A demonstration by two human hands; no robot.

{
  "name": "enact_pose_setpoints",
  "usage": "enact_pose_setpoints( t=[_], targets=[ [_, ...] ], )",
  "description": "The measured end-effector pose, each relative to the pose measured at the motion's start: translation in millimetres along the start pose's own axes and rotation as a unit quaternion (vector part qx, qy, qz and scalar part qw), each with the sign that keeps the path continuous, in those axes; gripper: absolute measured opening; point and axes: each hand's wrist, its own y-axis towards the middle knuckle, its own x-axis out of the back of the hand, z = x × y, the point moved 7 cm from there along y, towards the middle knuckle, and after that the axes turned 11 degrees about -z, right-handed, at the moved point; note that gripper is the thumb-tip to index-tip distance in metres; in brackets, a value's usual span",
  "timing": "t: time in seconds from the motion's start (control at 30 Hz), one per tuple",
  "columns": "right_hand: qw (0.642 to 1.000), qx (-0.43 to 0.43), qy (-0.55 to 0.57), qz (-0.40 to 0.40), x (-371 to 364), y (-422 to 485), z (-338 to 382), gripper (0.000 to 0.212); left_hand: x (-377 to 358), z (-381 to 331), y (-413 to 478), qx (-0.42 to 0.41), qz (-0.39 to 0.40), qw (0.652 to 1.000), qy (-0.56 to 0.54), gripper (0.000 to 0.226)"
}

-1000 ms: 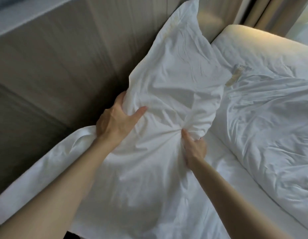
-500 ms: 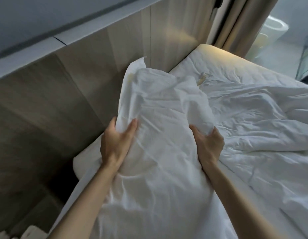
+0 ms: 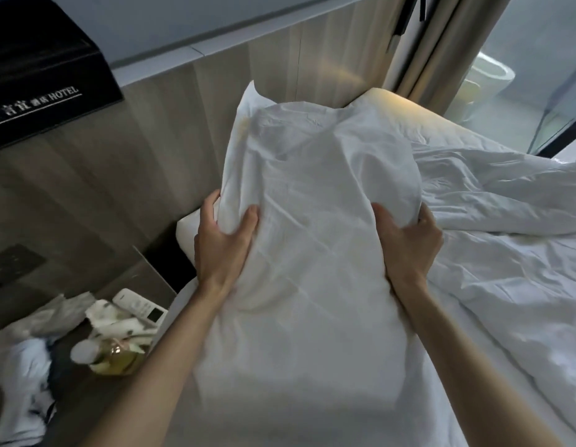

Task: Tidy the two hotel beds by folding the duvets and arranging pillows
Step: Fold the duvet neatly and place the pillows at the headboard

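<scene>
- The pillow leaned against the wooden headboard panel a second ago. Now it stands nearly upright, pulled off the panel towards the person, with its lower end on the bed's white sheet.
- The left hand has stayed on the pillow's left edge, thumb across the front and fingers wrapped behind.
- The right hand has changed its grip. It was pinching a bunch of fabric near the pillow's middle; it now clasps the right edge, so both hands grip the pillow by its sides.
- The even two-sided hold suggests the pillow is being plumped or squared before it is placed at the head of the bed. That step looks under way, not finished.
- The crumpled duvet lies unfolded, just right of the pillow, so the folding appears still to be done.
- The view has drawn back and now shows a bedside table with a handset, a bottle and a black tissue box above.
</scene>
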Motion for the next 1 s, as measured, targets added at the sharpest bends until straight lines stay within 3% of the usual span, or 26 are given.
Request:
enact_pose_setpoints(
  t=[0.27, 0.4, 0.57, 0.73, 1.0],
  targets=[
    [0.997, 0.049, 0.036, 0.046, 80.7, -56.6, 20.0, 0.041, 89.4, -9.0, -99.5, -0.027, -0.063, 0.997, -0.036, 0.047],
    [0.991, 0.059, 0.074, 0.095, 122.1, -77.8, 18.7, 0.059, 125.0, -11.8, -173.8, -0.043, -0.107, 0.993, -0.04, 0.047],
    [0.975, 0.088, 0.117, 0.166, 177.1, -103.5, 5.5, 0.061, 163.4, -9.6, -280.1, -0.045, -0.19, 0.98, -0.033, 0.044],
    [0.948, 0.123, 0.164, 0.242, 225.9, -132.8, 4.1, 0.06, 206.4, -20.1, -386.6, -0.044, -0.293, 0.955, -0.009, 0.044],
    [0.877, 0.16, 0.219, 0.397, 282.6, -242.5, 29.3, 0.056, 308.2, -24.1, -539.2, -0.011, -0.447, 0.894, 0.017, 0.048]
  ],
)
